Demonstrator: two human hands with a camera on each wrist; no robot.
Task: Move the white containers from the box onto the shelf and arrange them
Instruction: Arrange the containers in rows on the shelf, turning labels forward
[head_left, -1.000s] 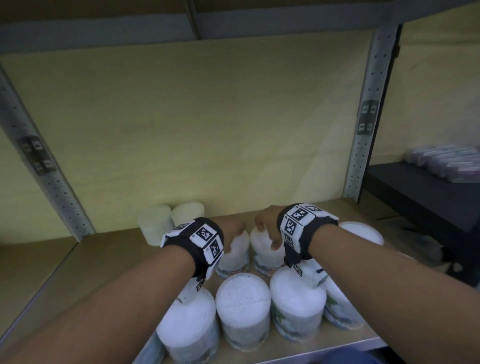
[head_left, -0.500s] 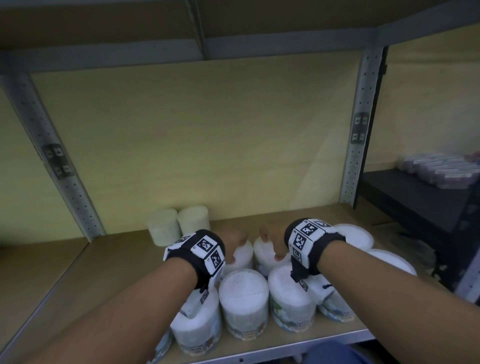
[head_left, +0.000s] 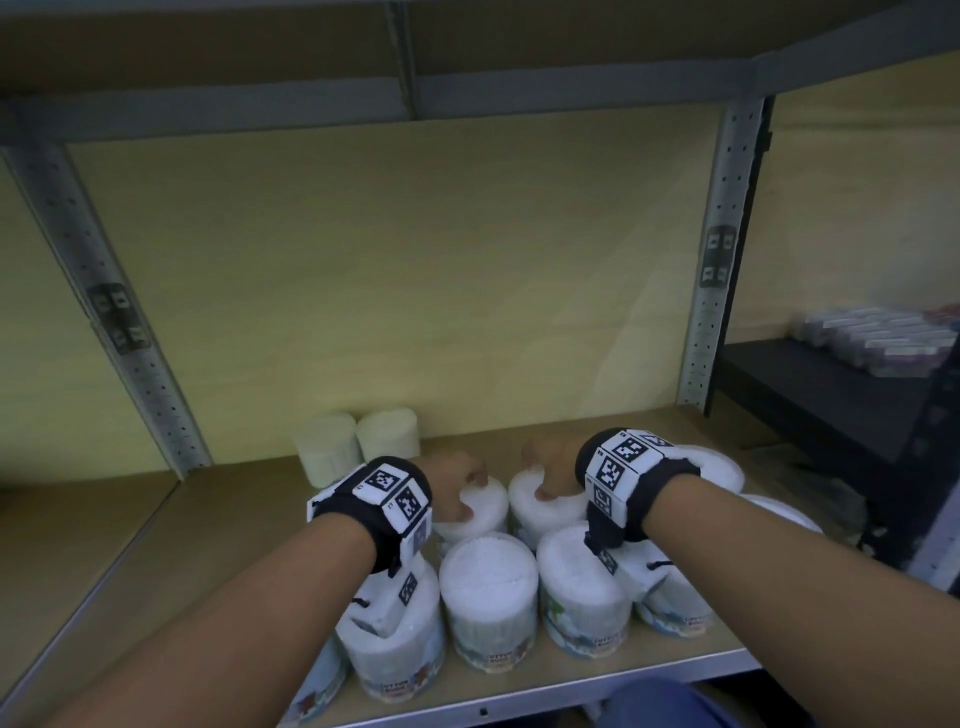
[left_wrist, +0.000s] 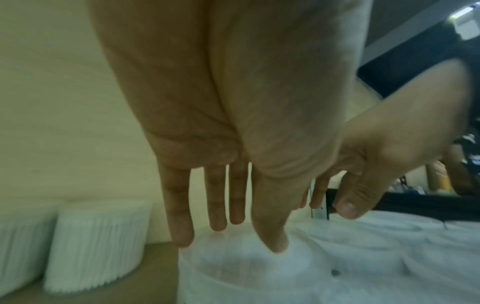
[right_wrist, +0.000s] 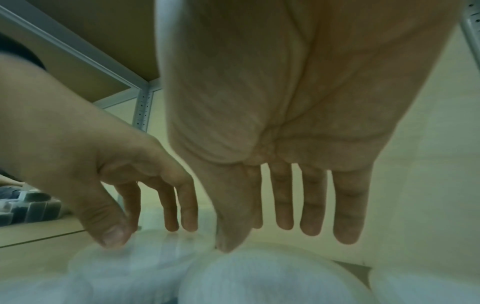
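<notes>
**Hands over two rear containers on the shelf**

Both hands are seen palm-down above a cluster of white containers (head_left: 488, 587) standing upright on the wooden shelf (head_left: 218, 525). Nearest the shelf's front edge, a row of containers is noted, packed side by side, with printed labels low on their walls. Just behind that row, the left hand (head_left: 457, 478) is placed over one container (head_left: 480, 506), its fingers straight and spread, fingertips (left_wrist: 182, 236) at or just above the lid; contact cannot be confirmed. Beside it, the right hand (head_left: 550, 462) is held likewise over the adjacent container (head_left: 540, 512), fingers extended and relaxed, nothing grasped. Black wrist bands (head_left: 384, 499) with printed square markers are worn on both wrists. Further back, two paler ribbed containers (head_left: 358, 441) are recorded touching each other near the yellow back panel (head_left: 415, 270). Far right, a dark neighbouring shelf (head_left: 831, 395) carries a row of small packs (head_left: 878, 338).
</notes>
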